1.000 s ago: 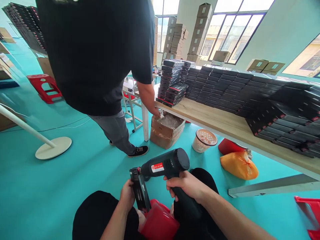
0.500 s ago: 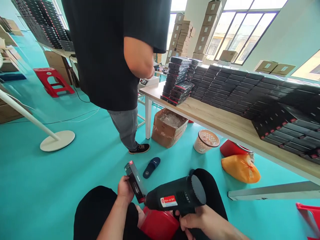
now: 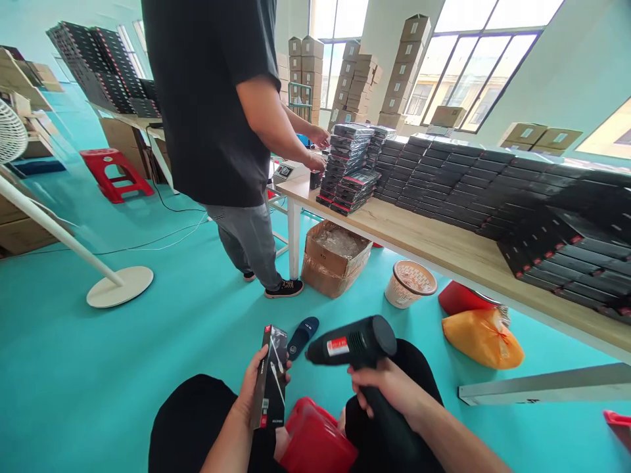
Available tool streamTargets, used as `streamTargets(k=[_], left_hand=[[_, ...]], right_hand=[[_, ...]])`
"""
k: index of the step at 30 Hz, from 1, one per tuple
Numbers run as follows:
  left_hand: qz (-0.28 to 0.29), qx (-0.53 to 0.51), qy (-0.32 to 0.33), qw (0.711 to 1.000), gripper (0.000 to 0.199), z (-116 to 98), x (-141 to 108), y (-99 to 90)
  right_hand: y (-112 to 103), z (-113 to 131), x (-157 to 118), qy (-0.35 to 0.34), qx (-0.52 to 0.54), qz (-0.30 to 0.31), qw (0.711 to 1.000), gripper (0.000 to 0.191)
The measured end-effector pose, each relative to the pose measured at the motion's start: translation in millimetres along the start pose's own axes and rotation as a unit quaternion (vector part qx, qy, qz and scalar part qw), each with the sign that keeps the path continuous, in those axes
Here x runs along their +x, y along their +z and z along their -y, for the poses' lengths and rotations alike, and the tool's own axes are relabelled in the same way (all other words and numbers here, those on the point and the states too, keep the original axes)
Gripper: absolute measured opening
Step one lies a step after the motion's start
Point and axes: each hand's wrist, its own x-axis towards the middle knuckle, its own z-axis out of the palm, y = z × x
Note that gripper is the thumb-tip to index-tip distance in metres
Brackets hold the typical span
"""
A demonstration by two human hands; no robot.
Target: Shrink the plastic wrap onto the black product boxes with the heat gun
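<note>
Looking down over a big bright room with a teal floor (image 3: 73, 341), tall piles of cardboard boxes (image 3: 399, 79) are seen by the windows, and a long wooden table (image 3: 434, 240) is seen ahead. Most of the table top is covered by rows of flat black boxes (image 3: 444, 164), and higher stacks of black boxes (image 3: 348, 171) are piled near its end. A great many boxes are shown already laid out, but how many are left cannot be told. A co-worker in a black T-shirt (image 3: 207, 98) is seen standing at the table, with 2 hands near its top. An open cardboard box (image 3: 335, 263) is set on the floor by a table leg. Above the lap, a small black box (image 3: 271, 378) is held upright, with the fingers of the left hand (image 3: 263, 387) closed around it. A black heat gun (image 3: 352, 345) is gripped by its handle in the closed right hand (image 3: 379, 387), its nozzle aimed near the small box but not touching it.
</note>
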Motion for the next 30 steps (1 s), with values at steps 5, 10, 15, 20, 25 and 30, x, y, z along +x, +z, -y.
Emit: streamTargets(k=[5, 10, 15, 20, 25, 30], left_hand=[[0.009, 0.016, -0.027, 0.999, 0.038, 0.6, -0.3, 2.6], [0.036, -0.036, -0.02, 0.999, 0.041, -5.6, -12.4, 6.9], [0.019, -0.015, -0.027, 0.999, 0.045, -6.5, -15.3, 10.0], [0.015, 0.035, -0.035, 0.999, 0.041, -7.1, -13.7, 12.2], [0.037, 0.032, -0.021, 0.999, 0.04, -4.9, -10.4, 6.8], [0.019, 0.04, -0.015, 0.999, 0.039, -1.3, -9.5, 4.4]], right_hand=[[20.1, 26.2, 28.9, -0.021, 0.017, 0.057, 0.998, 0.027], [10.0, 35.9, 6.7, 0.058, -0.118, 0.242, 0.961, 0.014], [8.1, 29.1, 4.0, -0.003, -0.017, 0.06, 0.998, 0.019], [39.3, 31.8, 14.8, -0.025, 0.067, 0.025, 0.997, 0.033], [42.3, 37.7, 14.3, -0.038, 0.074, -0.015, 0.996, 0.026], [35.6, 37.8, 12.8, -0.024, 0.062, 0.011, 0.998, 0.028]])
